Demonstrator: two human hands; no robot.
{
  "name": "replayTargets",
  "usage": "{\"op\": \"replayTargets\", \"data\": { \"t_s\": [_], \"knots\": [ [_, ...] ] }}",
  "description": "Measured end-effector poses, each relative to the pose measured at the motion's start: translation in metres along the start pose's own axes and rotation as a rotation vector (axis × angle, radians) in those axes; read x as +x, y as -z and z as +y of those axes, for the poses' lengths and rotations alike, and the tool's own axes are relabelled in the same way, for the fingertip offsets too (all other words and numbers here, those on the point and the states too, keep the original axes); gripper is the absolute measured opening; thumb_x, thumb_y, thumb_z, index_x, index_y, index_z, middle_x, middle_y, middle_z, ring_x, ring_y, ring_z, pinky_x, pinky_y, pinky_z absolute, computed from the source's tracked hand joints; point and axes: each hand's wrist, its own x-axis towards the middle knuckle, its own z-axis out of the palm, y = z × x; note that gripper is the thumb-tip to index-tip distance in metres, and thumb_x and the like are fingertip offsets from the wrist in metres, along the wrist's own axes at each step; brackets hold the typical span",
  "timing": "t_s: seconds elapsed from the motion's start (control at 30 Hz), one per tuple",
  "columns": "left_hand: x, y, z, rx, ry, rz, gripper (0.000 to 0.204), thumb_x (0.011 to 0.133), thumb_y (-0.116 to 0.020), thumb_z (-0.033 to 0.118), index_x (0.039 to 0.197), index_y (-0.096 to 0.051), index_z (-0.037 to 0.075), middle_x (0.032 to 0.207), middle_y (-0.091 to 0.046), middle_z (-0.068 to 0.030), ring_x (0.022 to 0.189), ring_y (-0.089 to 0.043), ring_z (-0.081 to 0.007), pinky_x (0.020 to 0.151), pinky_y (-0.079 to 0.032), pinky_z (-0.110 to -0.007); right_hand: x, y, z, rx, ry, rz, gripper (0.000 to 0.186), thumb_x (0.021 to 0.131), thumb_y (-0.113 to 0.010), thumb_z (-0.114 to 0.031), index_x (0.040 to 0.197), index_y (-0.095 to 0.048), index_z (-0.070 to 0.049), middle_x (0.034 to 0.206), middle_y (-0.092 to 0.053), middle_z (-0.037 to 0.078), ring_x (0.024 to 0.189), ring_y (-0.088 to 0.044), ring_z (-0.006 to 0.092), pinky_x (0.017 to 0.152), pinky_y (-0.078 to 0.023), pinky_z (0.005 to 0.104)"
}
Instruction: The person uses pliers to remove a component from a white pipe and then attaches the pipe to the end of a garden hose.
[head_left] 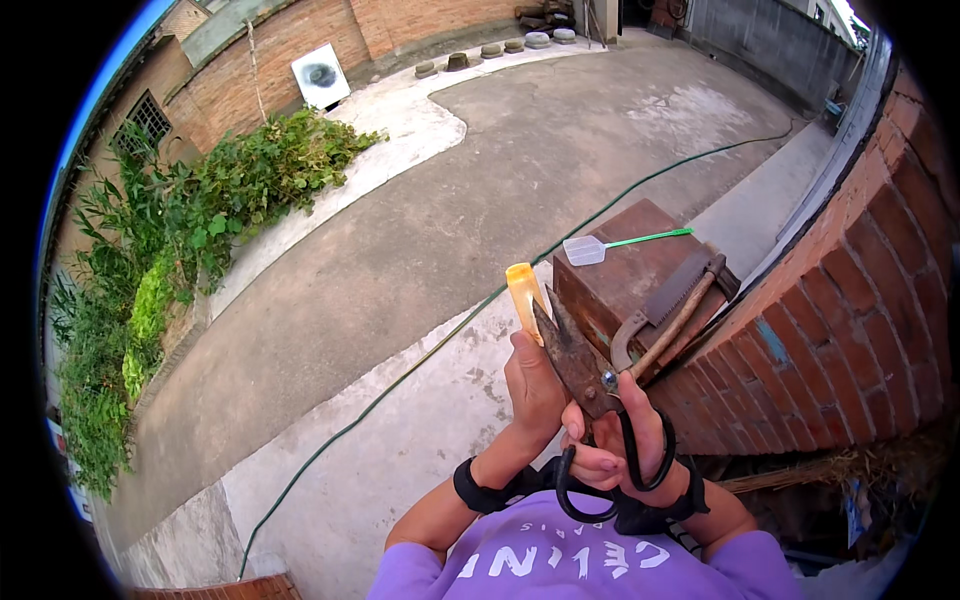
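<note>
A person in a purple shirt (570,560) stands beside a brick wall (840,330), rusty shears (585,378) in the right hand (645,430) and a yellow piece (523,285) in the left hand (537,390). Taking straight ahead as 12 o'clock, the blades (562,348) point toward 11, their tips apart just beside the yellow piece; whether metal touches it, I cannot tell from here. The right grip is curled around the black loops (567,495); the left grip is clamped on the lower end of the yellow piece, which leans slightly toward 11.

The shears look heavy and stiff, best taken by the loops, well away from the points. The yellow piece appears light and smooth, perhaps slippery, and would probably sit most surely pinched low, apart from the cutting edges. Its material is hard to make out.

At 1 o'clock stands a rust-brown box (620,280), its near edges close to the hands; a swatter (585,250) and a saw (675,295) lie on top, the saw's toothed side deserving a wide berth. The wall crowds 3 o'clock. Toward 10, concrete (340,280) stretches to the plants (220,200), offering the most elbow room, though a green hose (370,409) snakes across.
</note>
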Motion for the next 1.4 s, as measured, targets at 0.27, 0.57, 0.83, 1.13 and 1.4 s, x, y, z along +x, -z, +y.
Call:
{"op": "replayTargets", "data": {
  "t_s": [0.27,0.57,0.83,1.13,1.4],
  "knots": [
    [0.0,0.014,-0.003,0.045,-0.077,-0.099,0.061,0.093,-0.017,0.052,0.083,-0.048,0.0,0.046,-0.044,-0.0011,0.036,-0.039,-0.0074,0.038,-0.033,-0.02,-0.002,-0.014,-0.028,-1.515,0.402,0.46,0.015,0.083,-0.058,-0.013,0.082,-0.058,0.002,0.052,-0.045,0.002,0.048,-0.045,0.007,0.043,-0.035,0.0245],
    [-0.001,0.011,-0.006,0.202,-0.141,-0.008,0.058,0.095,-0.016,0.047,0.084,-0.05,0.001,0.07,-0.057,-0.0053,0.06,-0.054,-0.0119,0.051,-0.041,-0.023,-0.003,-0.012,-0.016,-0.315,0.011,0.17,0.05,0.094,-0.027,-0.045,0.095,-0.049,0.0,0.052,-0.042,0.002,0.039,-0.029,0.0043,0.036,-0.025,0.0167],
    [-0.001,0.021,-0.001,0.15,-0.13,-0.152,0.055,0.094,-0.015,0.048,0.084,-0.046,0.003,0.051,-0.045,-0.002,0.038,-0.04,-0.0075,0.035,-0.031,-0.02,-0.003,-0.016,-0.039,-1.71,0.447,0.412,0.019,0.083,-0.06,-0.018,0.076,-0.053,-0.001,0.052,-0.048,0.003,0.042,-0.048,0.0138,0.039,-0.036,0.0253],
    [0.018,0.056,0.007,0.651,-0.293,-0.305,0.029,0.096,-0.029,0.025,0.091,-0.044,0.0,0.052,-0.047,-0.0144,0.044,-0.051,-0.0327,0.041,-0.036,-0.038,-0.017,-0.028,-0.073,-2.847,0.643,0.376,0.029,0.074,-0.068,-0.026,0.075,-0.05,-0.003,0.053,-0.046,0.007,0.043,-0.052,0.0205,0.038,-0.04,0.0308],
    [0.018,0.055,0.003,0.65,-0.28,-0.322,0.035,0.096,-0.028,0.03,0.09,-0.045,0.0,0.049,-0.046,-0.0129,0.038,-0.046,-0.0291,0.037,-0.034,-0.036,-0.021,-0.03,-0.074,-2.391,0.534,0.389,0.03,0.075,-0.068,-0.027,0.082,-0.056,-0.001,0.055,-0.052,0.008,0.045,-0.053,0.0221,0.042,-0.042,0.0304]
  ]
}}
